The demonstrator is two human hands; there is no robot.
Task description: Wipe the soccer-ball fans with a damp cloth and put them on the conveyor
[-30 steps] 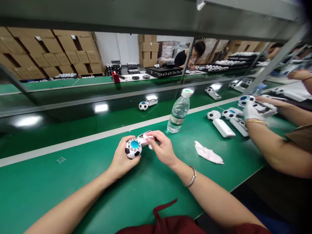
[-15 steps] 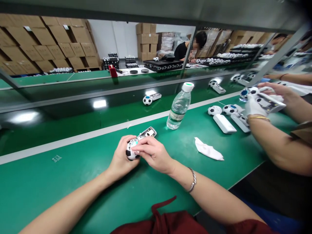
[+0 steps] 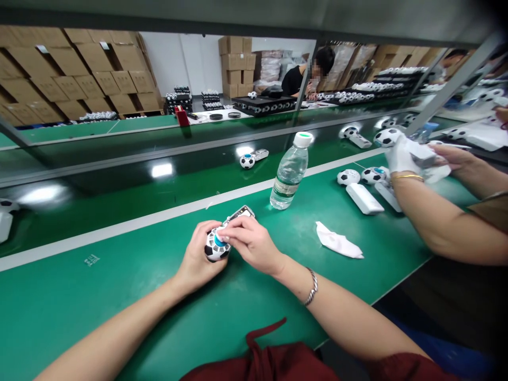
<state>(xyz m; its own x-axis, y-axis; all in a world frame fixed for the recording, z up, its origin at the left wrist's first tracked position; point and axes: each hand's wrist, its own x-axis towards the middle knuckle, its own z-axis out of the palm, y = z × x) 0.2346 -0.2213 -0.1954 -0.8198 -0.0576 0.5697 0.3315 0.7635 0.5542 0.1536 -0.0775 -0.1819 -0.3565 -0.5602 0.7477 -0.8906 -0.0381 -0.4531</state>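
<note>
My left hand [image 3: 200, 256] is wrapped around the ball-shaped head of a device [image 3: 216, 254] with a black-and-white football pattern. A blue round patch shows on top of the ball, and the device's body with open inner parts extends behind my fingers, partly hidden. Over the blue patch, the thumb and fingers of my right hand [image 3: 254, 243] are pinched together, touching the ball; what they hold, if anything, is too small to make out. A water bottle [image 3: 289, 177] stands beyond my right hand, and a crumpled white cloth or tissue [image 3: 339, 242] lies to its right.
Behind a white strip runs a dark green belt carrying a football device [image 3: 248, 161] and another [image 3: 5, 219] at the left edge. More devices [image 3: 364, 198] lie to the right beside a co-worker's gloved hand [image 3: 402, 156]. Metal posts [image 3: 448, 87] and an overhead shelf [image 3: 254, 21] frame the bench.
My right fingers have shifted slightly, uncovering more of the blue patch. Devices on the belt have moved right, one entering at left. The co-worker's hands have turned their device and moved left.
</note>
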